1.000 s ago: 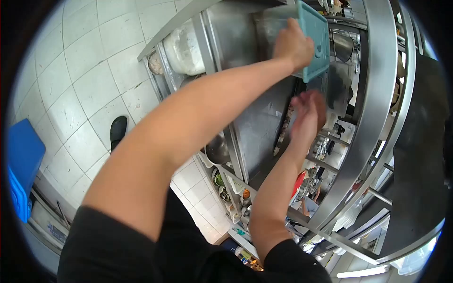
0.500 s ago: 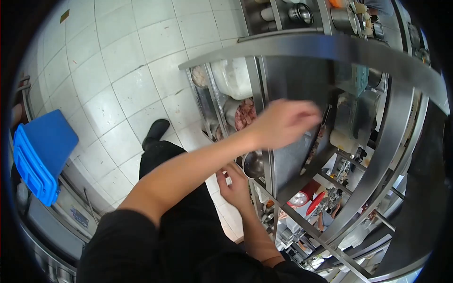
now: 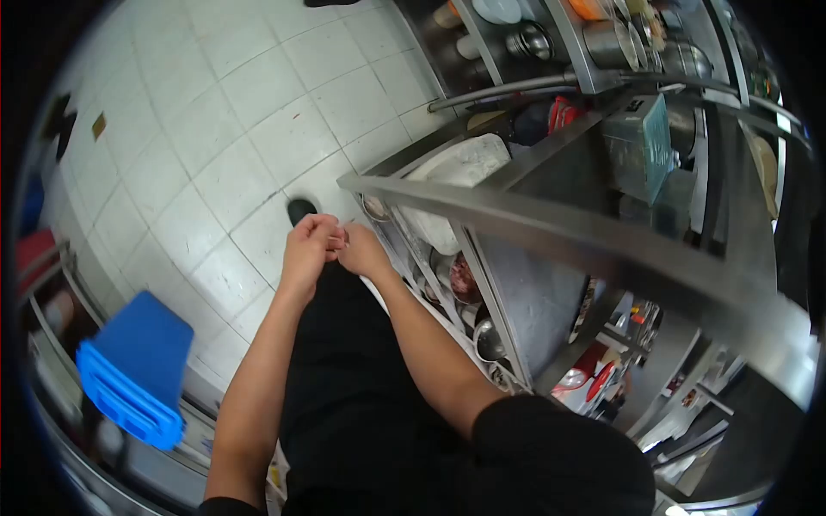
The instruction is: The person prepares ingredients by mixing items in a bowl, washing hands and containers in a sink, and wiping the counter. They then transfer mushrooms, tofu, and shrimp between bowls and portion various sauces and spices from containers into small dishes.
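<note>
In front of my body, over the floor, my left hand (image 3: 310, 248) and my right hand (image 3: 363, 251) meet at the fingertips. Both are closed, with the fingers curled in toward each other. Whatever may be pinched between them is hidden or too small to make out. The shelf rack nearest my right arm holds a large white tub (image 3: 447, 189), a container of raw meat (image 3: 463, 279) and a steel bowl (image 3: 490, 341).
A metal rail (image 3: 551, 219) crosses on the right, above the steel counter surface (image 3: 538, 297). Steel pots (image 3: 611, 45) stand on a far shelf. To the left is a blue lidded bin (image 3: 142, 361) on the tiled floor (image 3: 258, 112). A dark shoe (image 3: 301, 209) shows beyond my hands.
My left hand has come back from over the steel counter to the front of my body. My right hand has moved forward and left to meet it. The view has shifted.
</note>
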